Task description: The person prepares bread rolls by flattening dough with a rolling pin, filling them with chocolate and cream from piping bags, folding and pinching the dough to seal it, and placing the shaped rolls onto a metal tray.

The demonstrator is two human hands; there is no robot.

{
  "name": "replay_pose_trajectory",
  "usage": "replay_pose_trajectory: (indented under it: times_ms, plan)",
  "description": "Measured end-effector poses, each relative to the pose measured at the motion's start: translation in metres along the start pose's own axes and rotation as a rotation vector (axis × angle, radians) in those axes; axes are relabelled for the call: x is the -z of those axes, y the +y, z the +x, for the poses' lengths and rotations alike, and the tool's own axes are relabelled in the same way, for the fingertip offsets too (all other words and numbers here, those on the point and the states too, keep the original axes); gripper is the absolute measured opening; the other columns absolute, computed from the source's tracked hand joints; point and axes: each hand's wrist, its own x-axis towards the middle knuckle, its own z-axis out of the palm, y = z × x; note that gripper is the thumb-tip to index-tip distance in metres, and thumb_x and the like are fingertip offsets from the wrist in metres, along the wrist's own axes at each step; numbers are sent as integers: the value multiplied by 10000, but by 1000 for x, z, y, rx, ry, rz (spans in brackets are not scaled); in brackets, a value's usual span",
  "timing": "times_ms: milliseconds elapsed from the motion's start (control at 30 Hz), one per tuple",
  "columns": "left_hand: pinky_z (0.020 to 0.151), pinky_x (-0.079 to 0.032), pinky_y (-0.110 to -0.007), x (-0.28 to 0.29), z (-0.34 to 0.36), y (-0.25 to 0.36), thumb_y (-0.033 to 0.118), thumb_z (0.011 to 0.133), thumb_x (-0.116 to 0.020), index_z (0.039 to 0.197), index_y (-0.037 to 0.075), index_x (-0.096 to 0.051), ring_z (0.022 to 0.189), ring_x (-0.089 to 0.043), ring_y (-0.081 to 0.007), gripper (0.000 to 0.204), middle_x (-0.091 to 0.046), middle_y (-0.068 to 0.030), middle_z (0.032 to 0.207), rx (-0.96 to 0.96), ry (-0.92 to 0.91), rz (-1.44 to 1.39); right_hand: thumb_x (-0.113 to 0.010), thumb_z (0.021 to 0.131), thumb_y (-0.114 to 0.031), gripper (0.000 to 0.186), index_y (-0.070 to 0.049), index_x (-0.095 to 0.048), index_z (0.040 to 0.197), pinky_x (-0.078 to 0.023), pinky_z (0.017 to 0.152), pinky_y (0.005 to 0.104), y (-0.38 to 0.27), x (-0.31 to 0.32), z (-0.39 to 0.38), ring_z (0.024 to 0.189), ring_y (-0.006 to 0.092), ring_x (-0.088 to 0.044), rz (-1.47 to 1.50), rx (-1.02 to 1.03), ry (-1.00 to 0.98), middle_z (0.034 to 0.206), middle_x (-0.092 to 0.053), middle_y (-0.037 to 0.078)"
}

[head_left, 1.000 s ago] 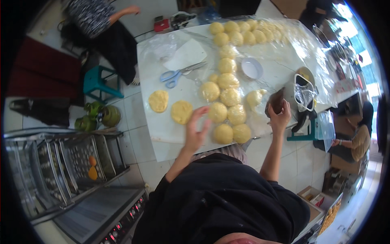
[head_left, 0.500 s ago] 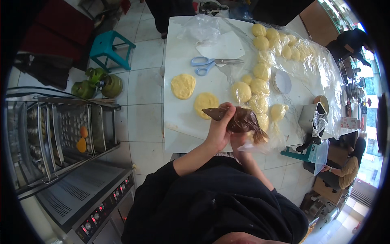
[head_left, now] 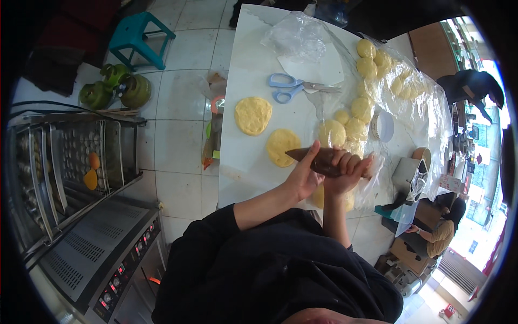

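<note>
Your white table (head_left: 243,189); clear plastic sheet (head_left: 426,116) over dough balls (head_left: 332,133); brown-filled piping bag (head_left: 327,163), held above your table, tip at the nearer dough round (head_left: 280,146); blue-handled scissors (head_left: 288,86); your right hand (head_left: 345,177), wrapped round the bag; your left hand (head_left: 305,178), thumb against it, other fingers hidden, grip cannot be told; farther dough round (head_left: 253,115), flattened

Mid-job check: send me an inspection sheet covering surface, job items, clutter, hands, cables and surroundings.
Surface: white table, partly covered by clear plastic sheeting.
Job items: piping bag with brown filling; two flattened dough rounds; dough balls, many under plastic.
Clutter: blue-handled scissors, crumpled plastic, white round tin.
Hands: left hand at the bag's tapered end; right hand grips its wider end.
Cables: dark line by the tray rack, cable or hose unclear.
Surroundings: teal stool, green gas cylinders, seated person at right.
</note>
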Motion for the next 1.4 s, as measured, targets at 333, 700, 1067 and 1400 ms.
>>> replay_pose_trajectory:
  times_ms: [333,700,1067,1400]
  plan:
    - [673,-394,-275,-6,3,6,311,832,-485,786,124,-454,703,-472,-106,195,-472,11,707,106,-144,12,-231,908,-385,517,-148,-192,451,-329,630,300,11,-16,0,428,129,-226,-172,66,-128,405,-199,-12]
    - [650,-370,-242,-8,-6,4,233,831,-439,728,99,-452,657,-444,-96,170,-440,7,653,78,-39,-72,-229,906,-356,484,-134,-216,476,-323,624,301,18,14,-8,439,137,-227,-69,6,-277,421,-210,-3]
    - [659,-379,-246,1,3,-7,204,813,-460,716,115,-454,670,-449,-93,132,-452,14,678,160,12,-85,-273,899,-327,466,-135,-212,479,-327,592,296,23,8,-15,433,127,-225,799,-108,309,422,-202,-1]
    - [764,-382,-292,11,0,-4,230,819,-440,732,109,-430,750,-465,-116,149,-450,0,720,97,-75,-35,-290,892,-331,462,-132,-211,482,-317,576,292,5,1,-13,433,128,-222,-493,-99,-206,420,-196,-3]
